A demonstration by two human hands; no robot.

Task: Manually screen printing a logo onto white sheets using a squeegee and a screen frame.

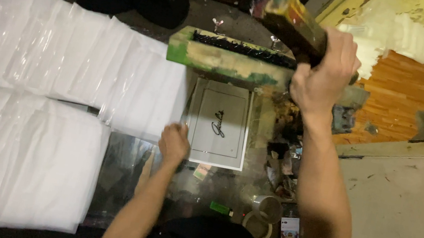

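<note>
My right hand (pixel 322 77) grips the paint-stained wooden frame (pixel 233 59) of a printing screen by its raised corner, holding it tilted up above the work surface. Under the lifted frame lies a white printed bag (pixel 220 123) with a thin border and a small dark script mark in its middle. My left hand (pixel 173 142) rests with fingers curled at the lower left corner of that bag, touching its edge.
Rows of overlapping white plastic bags (pixel 34 49) cover the left side, with a second stack (pixel 16 155) nearer me. A tape roll (pixel 258 227), a phone (pixel 289 232) and a small green lighter (pixel 220 208) lie near my body. More white sheets (pixel 409 37) are piled at the upper right.
</note>
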